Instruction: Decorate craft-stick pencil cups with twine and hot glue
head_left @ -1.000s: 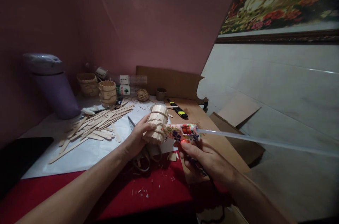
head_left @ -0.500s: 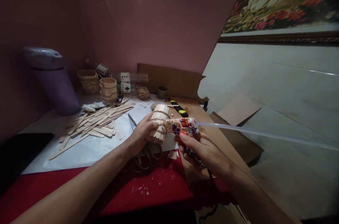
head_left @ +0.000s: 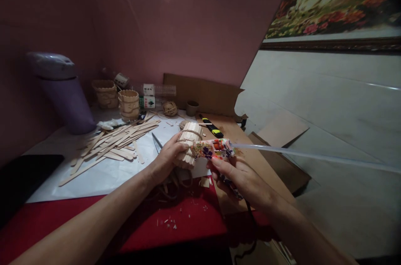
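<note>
My left hand is wrapped round a small barrel made of wooden craft sticks tied with twine, holding it on its side just above the table. My right hand grips a glue gun with a flowered pattern. The gun's nozzle touches the right side of the stick barrel. A long clear glue stick juts from the back of the gun towards the right. The gun's dark cord drops below my right hand.
Loose craft sticks lie on white paper over a red cloth. Behind stand two finished stick cups, a purple flask, a twine ball, a yellow-black knife and cardboard sheets. Scissors lie under my left hand.
The stick barrel and the glue gun have both risen slightly and shifted a little to the right. The red light seen on the gun a second ago is hidden by my fingers.
</note>
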Demonstrator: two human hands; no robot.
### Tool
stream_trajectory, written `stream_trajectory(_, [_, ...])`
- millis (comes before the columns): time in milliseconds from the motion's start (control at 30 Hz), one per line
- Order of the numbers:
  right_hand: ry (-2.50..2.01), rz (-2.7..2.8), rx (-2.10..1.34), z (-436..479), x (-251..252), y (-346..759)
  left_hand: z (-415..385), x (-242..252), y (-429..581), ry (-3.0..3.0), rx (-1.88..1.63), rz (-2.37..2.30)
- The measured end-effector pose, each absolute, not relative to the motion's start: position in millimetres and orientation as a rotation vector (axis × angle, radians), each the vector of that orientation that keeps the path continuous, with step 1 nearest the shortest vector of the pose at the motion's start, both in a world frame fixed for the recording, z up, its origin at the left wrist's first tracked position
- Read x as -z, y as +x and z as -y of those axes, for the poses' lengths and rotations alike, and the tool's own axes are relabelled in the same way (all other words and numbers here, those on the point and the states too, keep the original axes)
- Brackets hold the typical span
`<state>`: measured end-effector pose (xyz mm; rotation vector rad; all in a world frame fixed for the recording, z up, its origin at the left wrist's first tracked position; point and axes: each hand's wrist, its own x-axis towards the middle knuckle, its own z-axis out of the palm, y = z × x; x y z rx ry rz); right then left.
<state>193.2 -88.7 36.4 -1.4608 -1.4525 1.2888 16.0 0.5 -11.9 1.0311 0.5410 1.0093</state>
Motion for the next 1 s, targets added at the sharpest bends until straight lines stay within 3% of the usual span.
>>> stream_trajectory(1000, [-1.450,1.312,-1.366,93.4,-38.2,187.9,-1.9,14.0,16.9,1.040,-1.009,-0.570])
